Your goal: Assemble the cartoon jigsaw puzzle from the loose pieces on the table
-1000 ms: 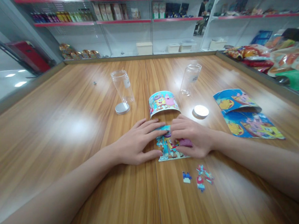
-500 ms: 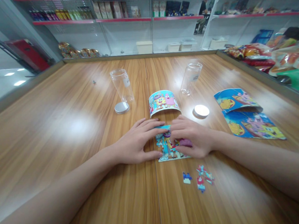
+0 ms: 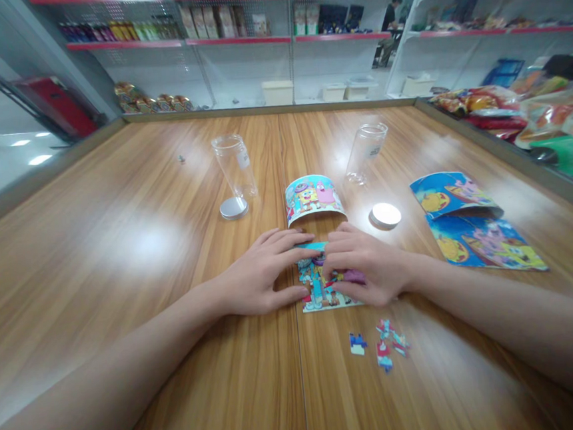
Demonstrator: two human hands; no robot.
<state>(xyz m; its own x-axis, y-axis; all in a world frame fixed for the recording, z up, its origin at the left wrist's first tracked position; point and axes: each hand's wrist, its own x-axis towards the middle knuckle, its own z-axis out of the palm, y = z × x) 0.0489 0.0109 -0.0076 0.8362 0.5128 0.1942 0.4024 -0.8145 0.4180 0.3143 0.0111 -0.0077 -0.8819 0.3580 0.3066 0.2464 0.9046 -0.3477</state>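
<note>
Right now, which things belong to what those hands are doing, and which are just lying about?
Apparently in use:
colourful flat jigsaw, touched by left hand and right hand
small multicoloured loose jigsaw pieces
curved colourful picture card

Probably lying about:
clear cylindrical jars
round silvery lids
blue cartoon sheets

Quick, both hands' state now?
Left hand: open, at the left edge of the flat, rectangular, multicoloured jigsaw.
Right hand: curled over that jigsaw; cannot tell if gripping anything.

Colourful bottles (image 3: 122,31) on red-edged shelf (image 3: 124,46)
</note>
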